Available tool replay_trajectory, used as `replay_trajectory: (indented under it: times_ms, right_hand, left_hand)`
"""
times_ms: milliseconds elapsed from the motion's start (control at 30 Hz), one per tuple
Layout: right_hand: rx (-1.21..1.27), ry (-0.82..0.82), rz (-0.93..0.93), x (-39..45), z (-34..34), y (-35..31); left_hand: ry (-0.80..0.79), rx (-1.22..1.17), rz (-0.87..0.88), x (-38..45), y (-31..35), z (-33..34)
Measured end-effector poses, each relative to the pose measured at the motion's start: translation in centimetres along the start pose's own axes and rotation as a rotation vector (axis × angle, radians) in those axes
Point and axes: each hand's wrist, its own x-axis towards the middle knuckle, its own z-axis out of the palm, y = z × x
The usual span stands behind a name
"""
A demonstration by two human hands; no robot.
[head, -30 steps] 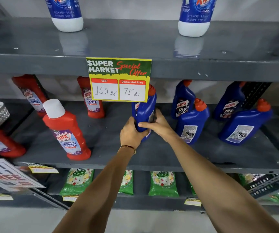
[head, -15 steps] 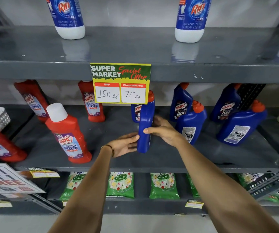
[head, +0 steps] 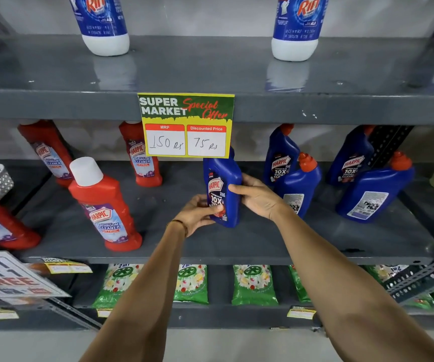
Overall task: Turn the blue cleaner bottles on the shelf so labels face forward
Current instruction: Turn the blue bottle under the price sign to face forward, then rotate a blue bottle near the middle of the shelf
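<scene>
A: So, status?
B: Held blue bottle [head: 222, 190] is showing its front label; two rear ones too. Two front-right bottles [head: 298, 186] are showing back labels, still pending.
A: Hands?
B: Left hand [head: 197, 212] is gripping the base, right hand [head: 259, 195] is clasping the side, mid-shelf [head: 236, 244] under the price sign [head: 186, 125].

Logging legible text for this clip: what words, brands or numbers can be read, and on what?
"SUPER MARKET Special Offer, MRP 150 Rs, Discounted Price 75 Rs": price card.
"HARPIC 10X": held blue bottle, both hands on it.
"HARPIC BATHROOM CLEANER 10X": front red bottle.
"Rin": white-based bottle.
"FREE": sign, cut off.
Back labels, shelf tags: unreadable.
</scene>
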Motion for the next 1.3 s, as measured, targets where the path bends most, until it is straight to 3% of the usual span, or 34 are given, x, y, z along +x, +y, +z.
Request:
replay_trajectory:
  times_ms: [200, 300, 700, 1033, 1300]
  right_hand:
    - [-0.219, 0.165, -0.044, 0.4, -0.4, 0.3]
    - [-0.284, 0.199, -0.047, 0.5, -0.5, 1.0]
    - [-0.327, 0.253, 0.003, 0.5, -0.1, 1.4]
    - [-0.415, 0.669, 0.004, -4.5, -1.2, 4.4]
    - [-0.464, 0.902, 0.041, -10.0, -6.2, 4.5]
  left_hand:
    - [0.398, 0.328, 0.107, 0.4, -0.7, 1.0]
    - [0.485, 0.481, 0.103, 0.2, -0.6, 1.4]
    - [0.516, 0.464, 0.056, -0.5, -1.5, 2.4]
    - [0.653, 0.397, 0.019, -2.7, -4.1, 5.3]
    - [0.437, 0.488, 0.073, -1.2, -4.7, 11.3]
